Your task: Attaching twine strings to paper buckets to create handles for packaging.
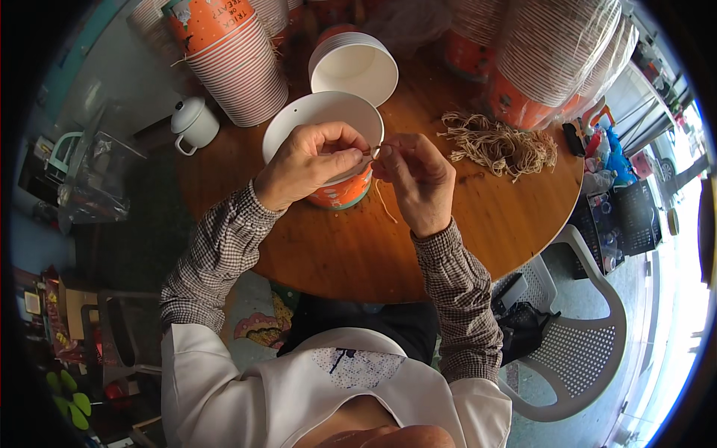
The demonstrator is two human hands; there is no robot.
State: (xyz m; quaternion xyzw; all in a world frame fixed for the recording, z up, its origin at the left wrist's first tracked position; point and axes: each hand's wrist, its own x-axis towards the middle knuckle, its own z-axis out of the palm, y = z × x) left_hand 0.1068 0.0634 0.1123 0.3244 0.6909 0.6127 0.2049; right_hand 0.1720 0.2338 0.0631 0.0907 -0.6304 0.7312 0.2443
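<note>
An orange paper bucket (340, 197) with a white inside stands upright on the round wooden table, and a small hole shows in its far wall. My left hand (308, 160) reaches over its rim, thumb and forefinger pinched on a thin cord (385, 203) at the bucket's right side. Close beside it, my right hand (426, 183) pinches the same cord between thumb and fingertips. A loose end of cord hangs down to the tabletop. Fingers partly cover the spot where cord and rim meet, so I cannot tell whether it is knotted.
Behind stand a short stack of white-lined buckets (355, 71), a tall bucket stack (239, 78) at left and plastic-wrapped stacks (556, 56) at right. A heap of cords (502, 143) lies right of my hands. A white lidded mug (196, 125) sits left; a plastic chair (579, 351) stands lower right.
</note>
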